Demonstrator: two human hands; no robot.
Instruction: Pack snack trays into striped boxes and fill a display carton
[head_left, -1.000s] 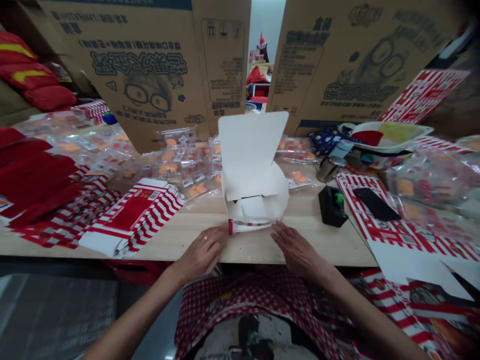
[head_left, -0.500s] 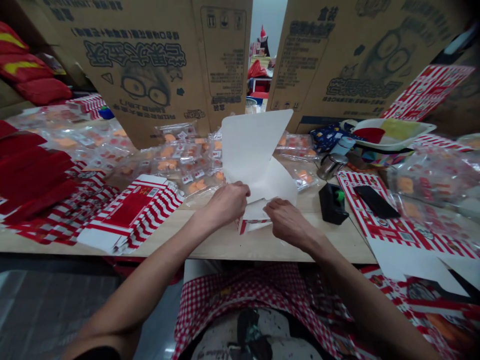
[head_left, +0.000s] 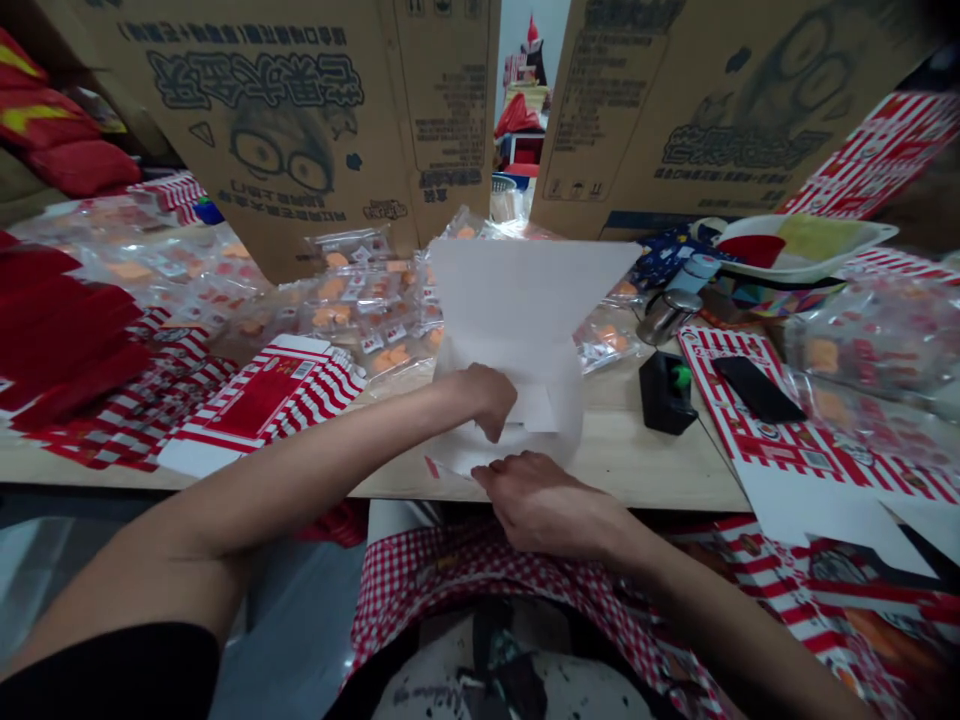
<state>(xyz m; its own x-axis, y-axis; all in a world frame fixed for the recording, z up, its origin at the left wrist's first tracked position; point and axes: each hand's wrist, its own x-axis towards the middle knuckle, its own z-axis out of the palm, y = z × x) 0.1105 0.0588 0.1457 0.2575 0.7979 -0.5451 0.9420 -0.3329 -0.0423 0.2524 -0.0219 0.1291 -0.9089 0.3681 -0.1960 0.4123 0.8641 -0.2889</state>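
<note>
A partly folded white paper box (head_left: 529, 290) stands in front of me with its tall back panel raised and its plain inside facing me. Down inside it, my left hand (head_left: 489, 400) has its fingers curled closed against the white card. At the near edge, my right hand (head_left: 540, 500) is closed on the box's front flap, where a bit of red print shows. The fingertips of my left hand are partly hidden.
Left lies a stack of flat red-and-white striped boxes (head_left: 277, 395). Clear packets with orange pieces (head_left: 334, 290) sit behind. A black tape dispenser (head_left: 666, 393) and a dark phone (head_left: 759, 390) are at right. Large brown cartons (head_left: 300, 110) line the back.
The box's back panel has opened out wider and squarer towards me. My left hand has reached further into the box, and my right hand has come down and left to the front flap.
</note>
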